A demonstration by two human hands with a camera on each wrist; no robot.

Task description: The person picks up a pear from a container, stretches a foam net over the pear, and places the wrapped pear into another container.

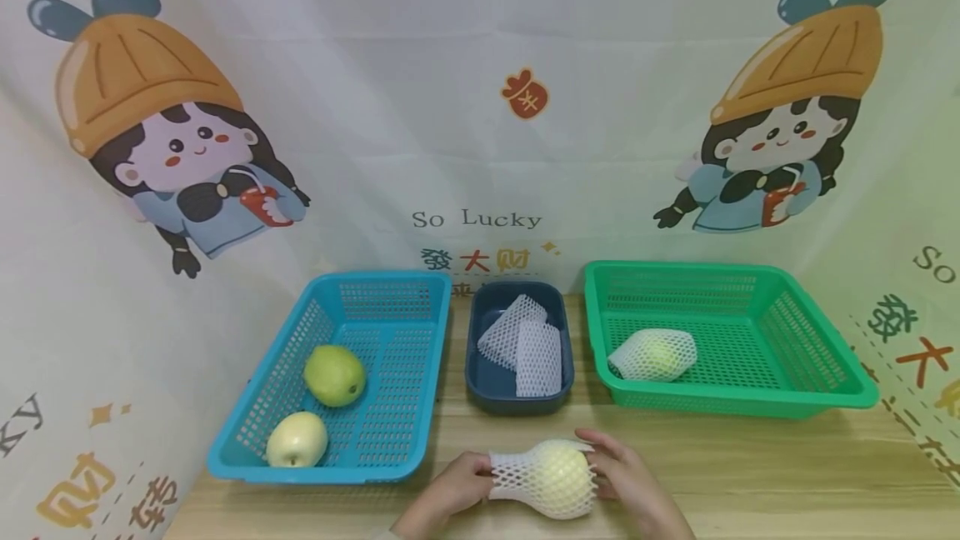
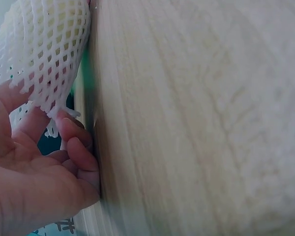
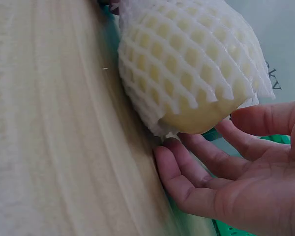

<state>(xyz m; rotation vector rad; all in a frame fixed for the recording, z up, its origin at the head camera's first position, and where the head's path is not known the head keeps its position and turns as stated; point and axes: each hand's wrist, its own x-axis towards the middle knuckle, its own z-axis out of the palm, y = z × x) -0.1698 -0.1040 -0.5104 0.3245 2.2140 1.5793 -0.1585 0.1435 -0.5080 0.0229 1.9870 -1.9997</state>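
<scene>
A round pale yellow fruit [image 3: 204, 115] sits inside a white foam net sleeve [image 1: 517, 473], just above or on the wooden table. The netting covers most of it, and a bare part shows at its right end. My left hand [image 1: 465, 482] holds the narrow, gathered end of the sleeve; in the left wrist view, its thumb and fingers [image 2: 24, 113] are at the net's edge. At the opposite end is my right hand [image 1: 626, 477], its loosely bent fingers [image 3: 206, 152] against or very near the bare fruit and the sleeve's rim.
A blue basket [image 1: 386, 469] at left holds a green fruit [image 1: 334, 376] and a pale yellow fruit [image 1: 297, 440]. Behind the hands, a dark blue bin [image 1: 517, 407] contains foam nets [image 1: 538, 361]. At right, a green basket [image 1: 742, 398] holds a netted fruit [image 1: 660, 354].
</scene>
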